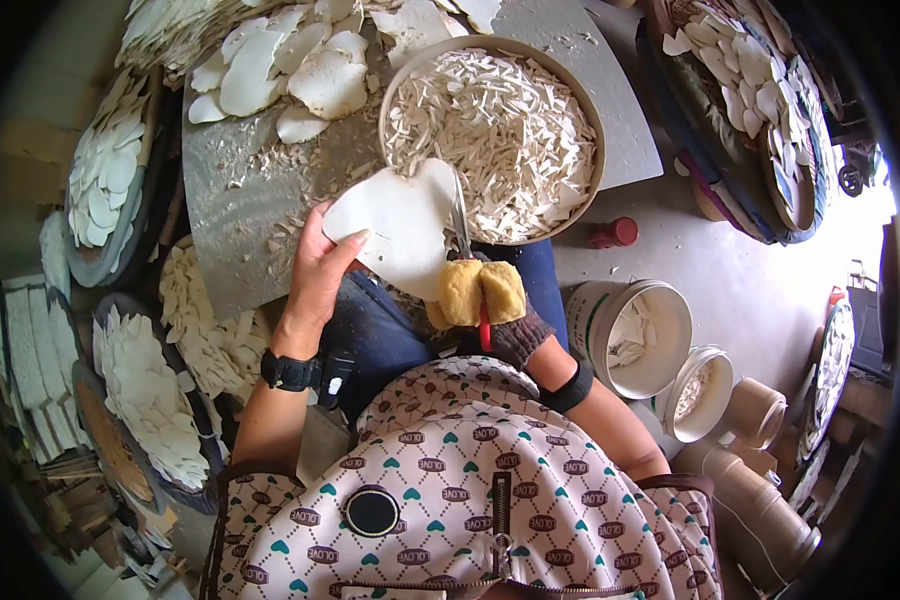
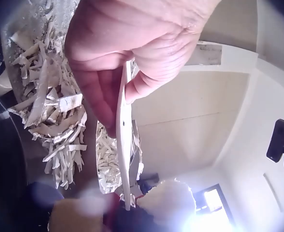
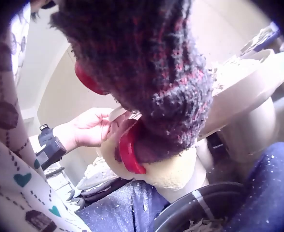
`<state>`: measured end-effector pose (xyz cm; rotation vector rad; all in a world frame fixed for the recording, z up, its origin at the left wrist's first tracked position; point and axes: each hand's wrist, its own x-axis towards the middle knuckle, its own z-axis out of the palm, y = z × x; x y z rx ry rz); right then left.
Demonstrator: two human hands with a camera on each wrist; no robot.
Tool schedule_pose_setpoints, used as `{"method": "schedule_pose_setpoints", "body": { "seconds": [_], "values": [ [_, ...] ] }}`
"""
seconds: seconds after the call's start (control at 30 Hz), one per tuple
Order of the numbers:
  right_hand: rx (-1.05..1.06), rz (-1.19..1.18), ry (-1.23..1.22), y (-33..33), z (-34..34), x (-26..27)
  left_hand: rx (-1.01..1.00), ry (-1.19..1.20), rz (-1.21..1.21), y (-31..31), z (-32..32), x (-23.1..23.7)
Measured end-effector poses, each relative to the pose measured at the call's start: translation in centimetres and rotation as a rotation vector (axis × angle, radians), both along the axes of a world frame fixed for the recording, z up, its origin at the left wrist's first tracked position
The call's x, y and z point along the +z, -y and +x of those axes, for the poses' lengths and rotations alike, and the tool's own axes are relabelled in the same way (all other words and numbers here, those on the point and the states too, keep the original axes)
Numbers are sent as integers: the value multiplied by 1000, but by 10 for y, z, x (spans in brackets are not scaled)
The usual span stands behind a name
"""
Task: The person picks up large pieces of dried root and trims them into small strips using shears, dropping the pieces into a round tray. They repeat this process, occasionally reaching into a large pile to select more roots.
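My left hand (image 1: 318, 268) pinches the edge of a flat, thin, white piece (image 1: 390, 225), thumb on top; its material is not clear. Seen edge-on in the left wrist view, the same piece (image 2: 124, 145) stands between thumb and fingers. My right hand (image 1: 518, 338), in a dark knitted glove, grips scissors (image 1: 460, 225) with red handles. Thick yellow padding (image 1: 482, 290) surrounds the grip. The scissor blades lie at the right edge of the white piece. Just beyond, a round basin (image 1: 598, 150) holds a heap of white cut strips (image 1: 490, 130).
Large white pieces (image 1: 330, 75) lie stacked on a grey metal sheet (image 1: 625, 110) strewn with scraps. Buckets (image 1: 582, 325) stand at the right, beside a red-capped item (image 1: 620, 232). Wide trays of white pieces (image 1: 105, 190) stand around the person.
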<state>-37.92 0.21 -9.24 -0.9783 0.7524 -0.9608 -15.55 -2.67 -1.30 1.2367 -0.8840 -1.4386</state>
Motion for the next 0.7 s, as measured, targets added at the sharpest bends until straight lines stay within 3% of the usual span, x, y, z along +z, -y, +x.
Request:
{"method": "schedule_pose_setpoints", "body": {
  "seconds": [0.13, 0.27, 0.4, 0.5, 0.7],
  "values": [
    [49, -354, -472, 2, -1, -6, -2, 1, -4, -3, -6, 3],
    [29, -270, -378, 3, -1, -8, 63, 13, -50, -6, -13, 2],
    [32, -380, -541, 7, -1, 19, 261, -51, 9, -16, -28, -10],
    [51, -427, -600, 8, 1, 21, 274, -17, -106, -20, -45, -15],
    [49, -323, -531, 10, 4, 13, 167, -36, -30, -17, -36, -11]
  ]
}}
